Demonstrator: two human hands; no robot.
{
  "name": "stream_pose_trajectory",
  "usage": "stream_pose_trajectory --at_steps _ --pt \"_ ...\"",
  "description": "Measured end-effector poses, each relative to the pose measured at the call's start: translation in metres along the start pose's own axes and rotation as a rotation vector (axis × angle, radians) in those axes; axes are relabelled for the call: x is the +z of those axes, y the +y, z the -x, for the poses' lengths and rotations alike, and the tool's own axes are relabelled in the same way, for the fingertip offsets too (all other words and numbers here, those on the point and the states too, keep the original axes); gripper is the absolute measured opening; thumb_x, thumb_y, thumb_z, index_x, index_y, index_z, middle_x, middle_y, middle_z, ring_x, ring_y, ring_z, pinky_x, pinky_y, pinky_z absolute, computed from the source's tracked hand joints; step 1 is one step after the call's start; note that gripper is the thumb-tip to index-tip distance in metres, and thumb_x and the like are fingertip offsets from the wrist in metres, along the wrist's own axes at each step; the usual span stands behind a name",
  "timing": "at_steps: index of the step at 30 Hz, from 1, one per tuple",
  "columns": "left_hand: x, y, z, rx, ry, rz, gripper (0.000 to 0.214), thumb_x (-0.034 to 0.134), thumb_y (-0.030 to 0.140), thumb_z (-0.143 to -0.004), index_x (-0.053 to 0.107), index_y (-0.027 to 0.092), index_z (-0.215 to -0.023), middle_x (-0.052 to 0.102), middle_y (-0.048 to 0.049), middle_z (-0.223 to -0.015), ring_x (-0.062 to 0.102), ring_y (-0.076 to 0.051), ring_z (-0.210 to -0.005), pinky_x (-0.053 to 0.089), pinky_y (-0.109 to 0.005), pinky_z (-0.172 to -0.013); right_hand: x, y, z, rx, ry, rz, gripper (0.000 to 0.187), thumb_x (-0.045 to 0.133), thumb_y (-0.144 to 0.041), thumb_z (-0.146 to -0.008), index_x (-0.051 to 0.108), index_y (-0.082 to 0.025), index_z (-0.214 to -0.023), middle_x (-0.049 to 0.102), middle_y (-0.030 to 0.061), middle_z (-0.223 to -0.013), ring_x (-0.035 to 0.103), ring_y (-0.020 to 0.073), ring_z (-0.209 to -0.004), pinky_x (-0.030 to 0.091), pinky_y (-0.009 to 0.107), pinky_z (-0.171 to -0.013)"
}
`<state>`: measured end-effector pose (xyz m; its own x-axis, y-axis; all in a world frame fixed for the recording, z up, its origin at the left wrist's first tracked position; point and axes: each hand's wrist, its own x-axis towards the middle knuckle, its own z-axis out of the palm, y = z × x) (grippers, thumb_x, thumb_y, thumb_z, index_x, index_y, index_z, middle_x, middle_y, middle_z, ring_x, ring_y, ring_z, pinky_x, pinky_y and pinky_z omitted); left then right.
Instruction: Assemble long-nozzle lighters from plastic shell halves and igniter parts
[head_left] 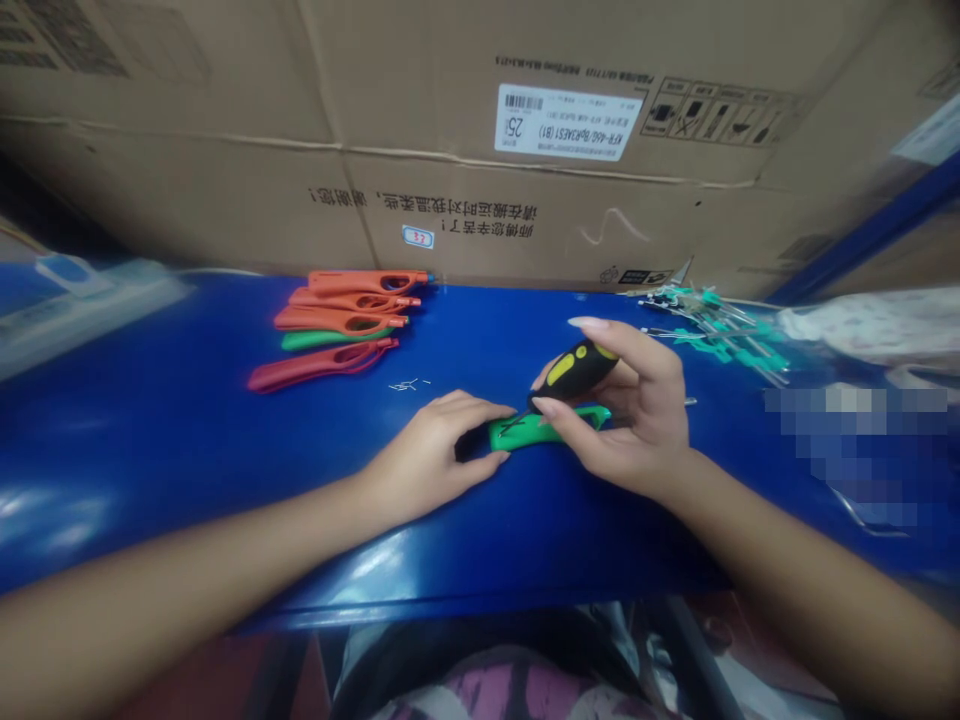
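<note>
My right hand grips a black and yellow screwdriver handle, tilted with its tip down onto a green plastic lighter body lying on the blue table. My left hand pinches the left end of that green piece and holds it flat on the table. The screwdriver's tip is hidden between my fingers.
A row of orange, green and red lighter bodies lies at the back left. A heap of small green and metal parts sits at the back right. Large cardboard boxes wall off the far edge. A white tray stands far left.
</note>
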<state>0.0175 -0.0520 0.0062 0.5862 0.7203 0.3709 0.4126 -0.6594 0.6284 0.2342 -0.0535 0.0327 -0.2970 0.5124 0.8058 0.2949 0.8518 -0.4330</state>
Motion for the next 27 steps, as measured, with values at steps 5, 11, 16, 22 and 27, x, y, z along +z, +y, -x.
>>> stream_pose_trajectory --at_steps 5,11,16,22,27 --pt "0.001 -0.002 0.001 -0.002 0.006 0.001 0.030 0.072 0.022 -0.086 0.068 0.019 -0.116 0.074 -0.0062 -0.111 0.067 -0.022 -0.101 0.054 -0.038 -0.091 -0.004 -0.003 -0.002 0.068 -0.074 0.017 0.075 0.069 -0.020 -0.089 0.032 -0.037 -0.152 0.049 0.0083 -0.149 0.073 0.0228 -0.099 0.068 0.036 -0.074" --pt "0.001 -0.002 0.001 0.005 0.007 0.006 0.030 0.072 0.022 -0.087 0.067 0.019 -0.116 0.074 -0.0069 -0.111 0.068 -0.023 -0.101 0.055 -0.039 -0.091 -0.008 -0.007 -0.006 0.128 -0.165 0.038 0.071 0.062 -0.025 -0.094 0.027 -0.038 -0.154 0.051 0.0071 -0.148 0.071 0.0251 -0.103 0.067 0.042 -0.082" --pt "0.001 -0.001 -0.001 0.022 -0.014 0.001 0.032 0.071 0.021 -0.087 0.067 0.018 -0.118 0.074 -0.0075 -0.111 0.067 -0.023 -0.102 0.054 -0.039 -0.093 -0.008 -0.006 -0.007 0.035 -0.142 0.116 0.072 0.065 -0.022 -0.092 0.031 -0.038 -0.153 0.050 0.0064 -0.148 0.072 0.0233 -0.093 0.067 0.040 -0.073" --pt "0.000 0.003 -0.004 -0.064 -0.041 0.030 0.036 0.078 0.022 -0.082 0.070 0.017 -0.117 0.075 -0.0081 -0.111 0.069 -0.024 -0.101 0.055 -0.040 -0.093 -0.017 -0.012 -0.024 0.062 -0.181 0.137 0.065 0.063 -0.023 -0.092 0.038 -0.032 -0.152 0.054 0.0082 -0.144 0.068 0.0240 -0.101 0.064 0.036 -0.073" --pt "0.010 0.013 -0.013 -0.106 -0.090 0.057 0.037 0.078 0.020 -0.081 0.070 0.018 -0.117 0.074 -0.0085 -0.117 0.068 -0.026 -0.107 0.053 -0.043 -0.098 -0.034 -0.003 -0.042 0.064 -0.266 0.149 0.049 0.063 -0.027 -0.094 0.052 -0.030 -0.141 0.067 0.0056 -0.121 0.066 0.0180 -0.081 0.059 0.031 -0.064"
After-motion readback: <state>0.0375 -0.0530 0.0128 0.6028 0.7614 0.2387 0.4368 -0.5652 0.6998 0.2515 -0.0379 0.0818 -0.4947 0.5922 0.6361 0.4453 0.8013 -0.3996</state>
